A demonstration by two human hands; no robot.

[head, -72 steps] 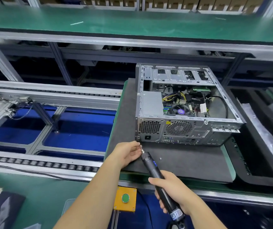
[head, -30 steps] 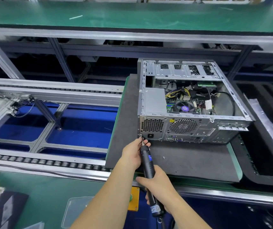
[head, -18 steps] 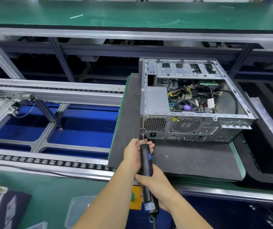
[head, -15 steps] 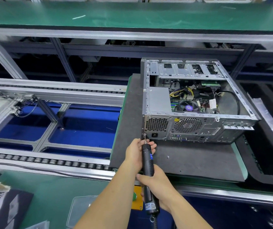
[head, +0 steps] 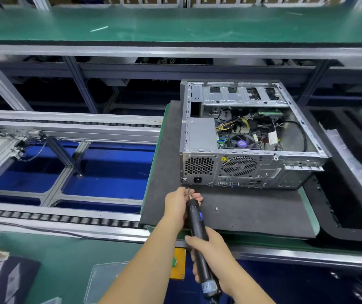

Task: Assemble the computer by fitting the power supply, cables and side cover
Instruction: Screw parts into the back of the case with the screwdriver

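both hands [head: 176,206] [head: 211,254] grip the screwdriver [head: 197,233], its butt cut off below.

Factory assembly line, roller conveyor [head: 61,218], green benches [head: 175,23], aluminium framing [head: 175,50]

Bare dark mat [head: 252,216] lies before the computer case [head: 252,170], interrupted only by a small screw [head: 216,208]; the case's open top is crowded with cables [head: 241,126]; a black foam tray [head: 351,216] bounds the right side.
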